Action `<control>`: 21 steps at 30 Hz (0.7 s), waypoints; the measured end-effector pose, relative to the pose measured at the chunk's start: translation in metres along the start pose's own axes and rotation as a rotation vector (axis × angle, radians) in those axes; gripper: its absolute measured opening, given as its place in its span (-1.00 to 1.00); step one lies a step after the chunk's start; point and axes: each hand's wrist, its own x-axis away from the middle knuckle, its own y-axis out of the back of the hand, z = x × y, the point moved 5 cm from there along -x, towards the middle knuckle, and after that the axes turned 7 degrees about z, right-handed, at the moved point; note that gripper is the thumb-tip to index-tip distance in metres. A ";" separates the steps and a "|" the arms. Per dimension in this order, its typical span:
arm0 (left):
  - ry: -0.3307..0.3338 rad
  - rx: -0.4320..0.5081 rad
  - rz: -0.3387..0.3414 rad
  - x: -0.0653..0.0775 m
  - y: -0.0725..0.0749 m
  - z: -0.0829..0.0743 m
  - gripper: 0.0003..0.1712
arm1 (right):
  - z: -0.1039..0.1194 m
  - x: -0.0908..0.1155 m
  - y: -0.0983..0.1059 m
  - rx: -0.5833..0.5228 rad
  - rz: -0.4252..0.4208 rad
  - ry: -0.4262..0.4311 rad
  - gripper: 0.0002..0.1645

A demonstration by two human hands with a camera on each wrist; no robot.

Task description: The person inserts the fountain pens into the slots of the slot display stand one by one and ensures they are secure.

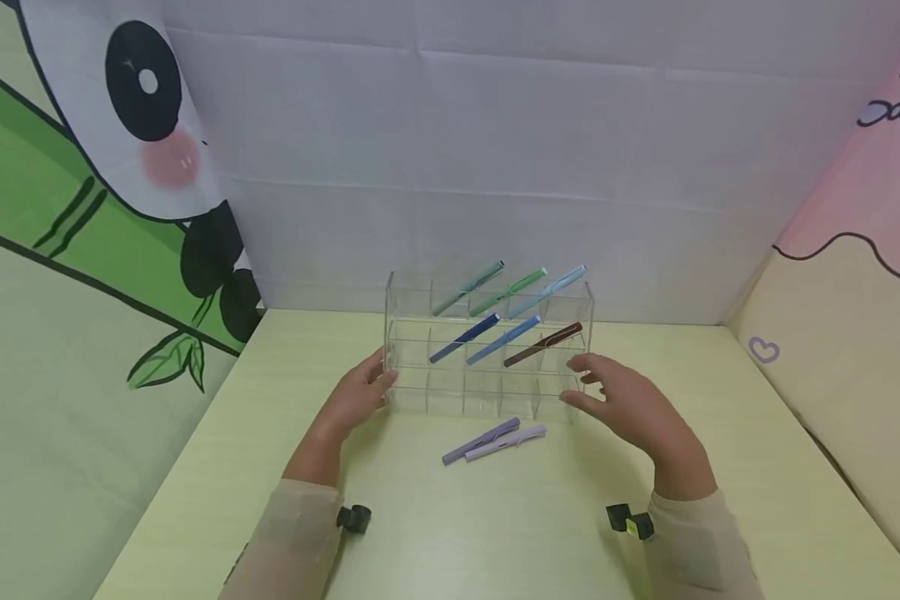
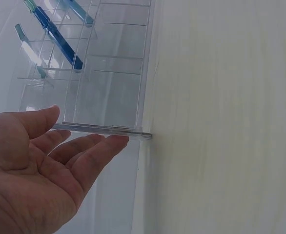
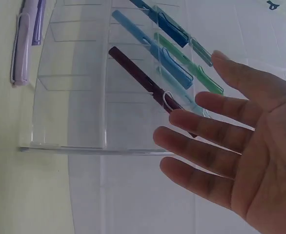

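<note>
A clear acrylic tiered rack (image 1: 444, 398) stands on the table. My left hand (image 1: 351, 398) is at its left side, relaxed fingers at the end panel's edge in the left wrist view. At the right end, my right hand (image 1: 633, 404) has its fingers spread and slightly bent, with nothing gripped. On the top tier lean a dark green pen (image 1: 468, 288), a bright green pen (image 1: 508, 292) and a light blue pen (image 1: 547, 292). The middle tier holds a dark blue pen (image 1: 463, 339), a blue pen (image 1: 503, 341) and a brown pen (image 1: 543, 344).
In front of the rack, a purple pen (image 1: 482, 441) and a lilac pen (image 1: 506, 443) lie side by side on the pale wooden table (image 1: 450, 533). A white cloth backdrop (image 1: 510, 133) hangs behind, with cartoon-printed panels at left and right.
</note>
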 end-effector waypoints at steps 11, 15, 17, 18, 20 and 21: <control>0.011 -0.002 -0.004 0.000 0.001 0.000 -0.30 | 0.005 -0.019 -0.055 0.071 0.229 0.039 -0.44; 0.005 0.011 0.001 -0.001 0.001 0.000 -0.30 | 0.005 -0.026 -0.074 0.097 0.273 -0.027 -0.47; 0.002 0.012 0.003 -0.002 0.001 0.001 -0.30 | 0.004 -0.030 -0.083 0.132 0.284 -0.041 -0.50; 0.002 0.010 0.002 -0.002 0.001 0.001 -0.30 | 0.004 -0.031 -0.086 0.155 0.286 -0.042 -0.52; 0.004 0.007 0.001 -0.002 0.001 0.001 -0.30 | 0.005 -0.033 -0.092 0.202 0.289 -0.022 -0.55; -0.001 0.001 0.004 -0.001 0.001 0.001 -0.30 | 0.006 -0.034 -0.094 0.228 0.287 -0.003 -0.57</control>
